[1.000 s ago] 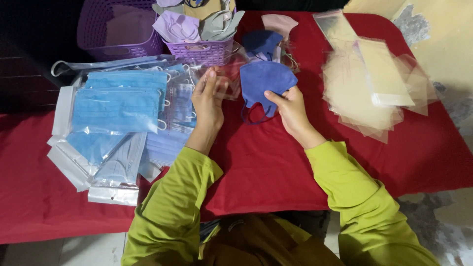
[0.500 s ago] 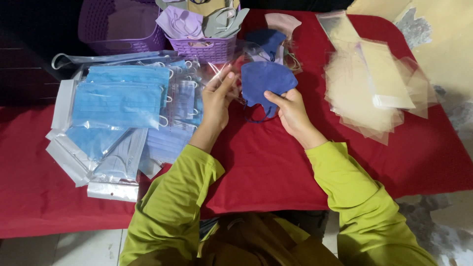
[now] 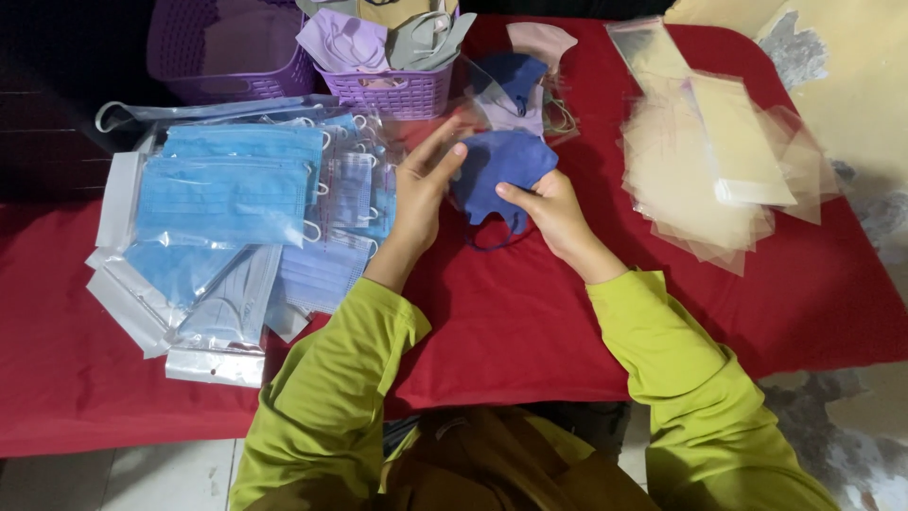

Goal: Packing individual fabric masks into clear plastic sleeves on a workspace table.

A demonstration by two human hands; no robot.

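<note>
A dark blue fabric mask [image 3: 501, 168] is held just above the red tablecloth [image 3: 530, 322], its ear loop hanging below it. My right hand [image 3: 553, 210] grips the mask's lower right edge between thumb and fingers. My left hand [image 3: 424, 185] is at the mask's left side with fingers spread and the thumb tip against the fabric. A thin clear plastic sleeve [image 3: 473, 114] seems to lie by the left fingertips; whether the hand holds it is unclear. Both arms wear yellow-green sleeves.
Packs of light blue surgical masks [image 3: 232, 199] in clear bags are heaped at the left. Two purple baskets [image 3: 388, 90] [image 3: 222, 57] stand at the back, the small one stuffed with masks. More masks [image 3: 515, 80] lie behind. A pile of clear sleeves [image 3: 709, 170] sits at the right.
My left hand has moved right from the bagged masks to the left edge of the dark blue mask, fingers spreading. My right hand has kept hold of the mask and barely moved.
</note>
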